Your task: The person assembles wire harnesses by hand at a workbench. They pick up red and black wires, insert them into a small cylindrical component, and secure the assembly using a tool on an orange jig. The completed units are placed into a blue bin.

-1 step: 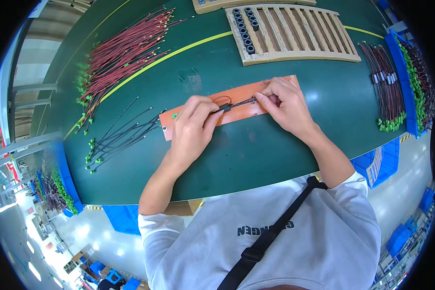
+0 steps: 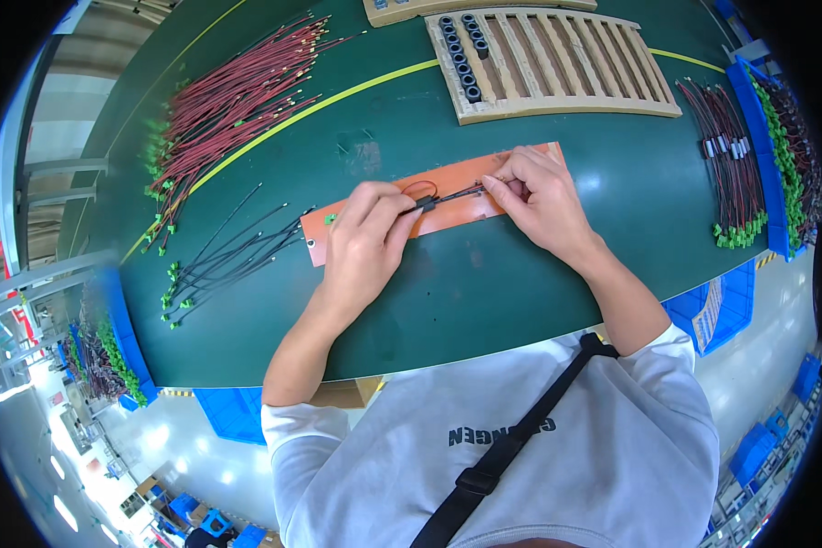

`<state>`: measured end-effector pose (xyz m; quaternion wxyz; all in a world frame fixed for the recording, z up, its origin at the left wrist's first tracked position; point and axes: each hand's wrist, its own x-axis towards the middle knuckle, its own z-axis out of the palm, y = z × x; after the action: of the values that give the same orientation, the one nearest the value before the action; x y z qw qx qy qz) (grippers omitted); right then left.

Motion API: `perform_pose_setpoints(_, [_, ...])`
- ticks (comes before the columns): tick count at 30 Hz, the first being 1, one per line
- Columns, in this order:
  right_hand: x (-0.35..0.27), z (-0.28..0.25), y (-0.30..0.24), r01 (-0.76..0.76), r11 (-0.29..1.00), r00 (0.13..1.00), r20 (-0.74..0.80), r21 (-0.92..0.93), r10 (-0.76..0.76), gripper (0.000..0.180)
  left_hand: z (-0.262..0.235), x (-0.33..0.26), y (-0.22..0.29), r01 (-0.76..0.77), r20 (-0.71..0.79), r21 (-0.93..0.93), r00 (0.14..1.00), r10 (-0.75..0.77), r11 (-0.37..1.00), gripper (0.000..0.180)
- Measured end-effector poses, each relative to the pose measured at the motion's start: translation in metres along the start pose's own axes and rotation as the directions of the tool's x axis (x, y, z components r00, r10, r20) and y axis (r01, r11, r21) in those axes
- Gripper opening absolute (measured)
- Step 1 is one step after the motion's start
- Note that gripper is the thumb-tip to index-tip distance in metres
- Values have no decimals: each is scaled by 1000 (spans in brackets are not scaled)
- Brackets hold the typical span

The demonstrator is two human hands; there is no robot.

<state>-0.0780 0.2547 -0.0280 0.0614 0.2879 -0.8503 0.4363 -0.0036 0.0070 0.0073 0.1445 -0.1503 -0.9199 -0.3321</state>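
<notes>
A single thin black and red wire (image 2: 447, 195) is held over one orange strip mat (image 2: 457, 212) that lies on the green table (image 2: 484, 292). The wire is pinched at its left part by the closed fingertips of the left hand (image 2: 365, 239), where a small black ring (image 2: 426, 206) sits on it, and its right end is gripped between the closed thumb and fingers of the right hand (image 2: 543, 203). A small red loop of the wire is seen just above the left fingertips. One small green piece (image 2: 330, 219) rests on the mat's left end. Two wooden slotted trays are seen at the far edge: the nearer tray (image 2: 566, 68) carries two short rows of black rings (image 2: 461, 50), too small to be counted exactly; only a corner of the second tray (image 2: 402, 11) is shown. One large heap of red wires (image 2: 233, 105) lies to the far left, one smaller bunch of black wires (image 2: 233, 251) lies near the left hand, and another bundle of dark red wires (image 2: 726, 155) lies well apart on the right.
</notes>
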Motion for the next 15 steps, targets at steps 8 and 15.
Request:
perform_pose_setpoints(8, [-2,-12,-7,73,973,995,-50,-218,-85,17,13,-1,-3,-85,-38,50,995,87,995,19])
perform_pose_setpoints(15, [5,-3,-8,122,980,992,34,-157,-118,18,18,-1,-4,22,-4,-82,1000,-22,996,28])
